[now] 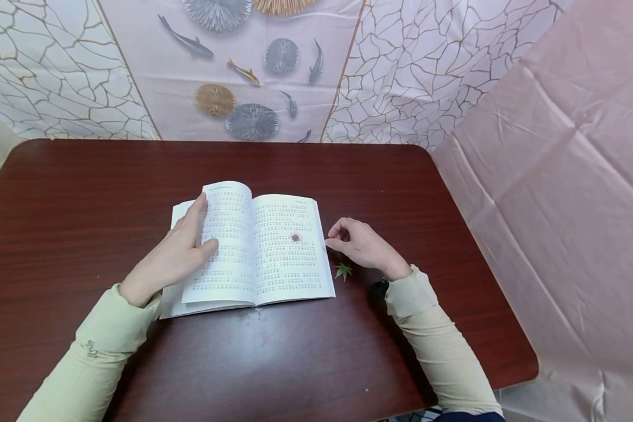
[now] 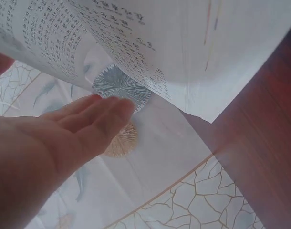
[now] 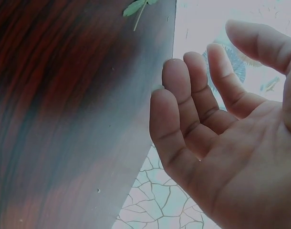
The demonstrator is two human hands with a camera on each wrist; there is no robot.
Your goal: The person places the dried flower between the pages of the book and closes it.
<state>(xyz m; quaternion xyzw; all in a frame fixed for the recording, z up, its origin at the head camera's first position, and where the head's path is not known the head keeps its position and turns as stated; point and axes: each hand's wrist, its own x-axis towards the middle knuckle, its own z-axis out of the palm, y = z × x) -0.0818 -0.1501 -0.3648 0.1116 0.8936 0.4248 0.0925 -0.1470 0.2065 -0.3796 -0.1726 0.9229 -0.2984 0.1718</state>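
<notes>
An open book with printed text lies on the dark wood table. My left hand holds a raised section of left-hand pages, thumb in front and the other fingers behind. A small pale pink flower with a dark centre lies flat on the right page. Just right of the book, my right hand hovers with loosely curled fingers and holds nothing. Below it, a small green star-shaped leaf rests on the table beside the book's right edge; its stem end shows in the right wrist view.
The dark reddish table has rounded corners. A patterned cloth with fish and round motifs hangs behind it. A plain pinkish cloth hangs along the right side.
</notes>
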